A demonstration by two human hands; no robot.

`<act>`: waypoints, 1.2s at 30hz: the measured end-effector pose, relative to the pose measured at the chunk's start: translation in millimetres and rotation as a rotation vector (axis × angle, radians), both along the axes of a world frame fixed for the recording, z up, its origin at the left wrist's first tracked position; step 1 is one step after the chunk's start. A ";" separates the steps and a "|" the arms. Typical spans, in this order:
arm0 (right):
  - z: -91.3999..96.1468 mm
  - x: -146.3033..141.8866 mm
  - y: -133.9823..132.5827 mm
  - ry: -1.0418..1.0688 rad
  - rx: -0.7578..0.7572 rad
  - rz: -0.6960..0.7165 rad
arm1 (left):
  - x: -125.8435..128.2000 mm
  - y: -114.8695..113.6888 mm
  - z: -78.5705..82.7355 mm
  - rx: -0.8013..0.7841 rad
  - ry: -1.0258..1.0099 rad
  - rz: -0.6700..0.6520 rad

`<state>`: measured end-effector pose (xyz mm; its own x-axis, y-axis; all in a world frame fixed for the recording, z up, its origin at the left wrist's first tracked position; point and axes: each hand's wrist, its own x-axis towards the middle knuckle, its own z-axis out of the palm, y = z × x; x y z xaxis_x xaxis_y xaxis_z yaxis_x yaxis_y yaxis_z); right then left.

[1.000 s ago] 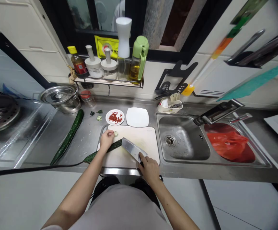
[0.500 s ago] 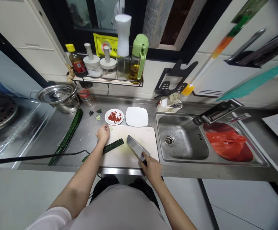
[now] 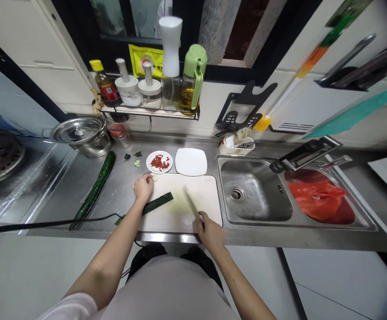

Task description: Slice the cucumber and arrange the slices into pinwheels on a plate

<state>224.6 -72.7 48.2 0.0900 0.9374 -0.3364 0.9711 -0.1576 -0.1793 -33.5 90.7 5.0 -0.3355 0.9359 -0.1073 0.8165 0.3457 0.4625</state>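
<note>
A white cutting board (image 3: 200,195) lies on the steel counter in front of me. A cucumber (image 3: 156,204) rests across its left side, its tail hanging off the board. My left hand (image 3: 143,186) sits curled at the board's far left corner, next to a small cucumber slice (image 3: 154,178); I cannot see whether the fingers hold anything. My right hand (image 3: 210,231) grips the handle of a cleaver (image 3: 191,202), whose blade stands edge-down on the board, right of the cucumber.
A second whole cucumber (image 3: 95,189) lies on the counter at left, beside a lidded steel pot (image 3: 82,135). Behind the board are a plate of chopped red chili (image 3: 159,162) and a white square plate (image 3: 191,162). The sink (image 3: 255,195) lies right, with a red basin (image 3: 316,200).
My left hand left the cucumber and carried a slice to the board's far left corner. The cleaver moved right off the cucumber and turned from flat to edge-down.
</note>
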 end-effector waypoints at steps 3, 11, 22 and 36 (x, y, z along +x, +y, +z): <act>3.6 -3.8 4.5 0.029 -0.065 -0.026 | -0.1 -23.1 -0.3 0.077 -0.043 -0.094; 13.8 -25.7 21.4 0.089 -0.082 0.079 | 19.4 -75.2 -2.0 0.278 -0.067 -0.580; 17.8 -55.1 33.8 0.078 -0.123 0.151 | 22.1 -75.5 -19.6 0.246 -0.045 -0.641; 22.0 -61.5 35.3 0.109 -0.169 0.133 | 22.6 -76.6 -18.1 0.295 -0.008 -0.677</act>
<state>163.0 -37.4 70.2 -0.0765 0.8682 -0.4903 0.9615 -0.0659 -0.2667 -10.9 14.1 -13.1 0.3258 0.9281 0.1804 0.8031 -0.3723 0.4652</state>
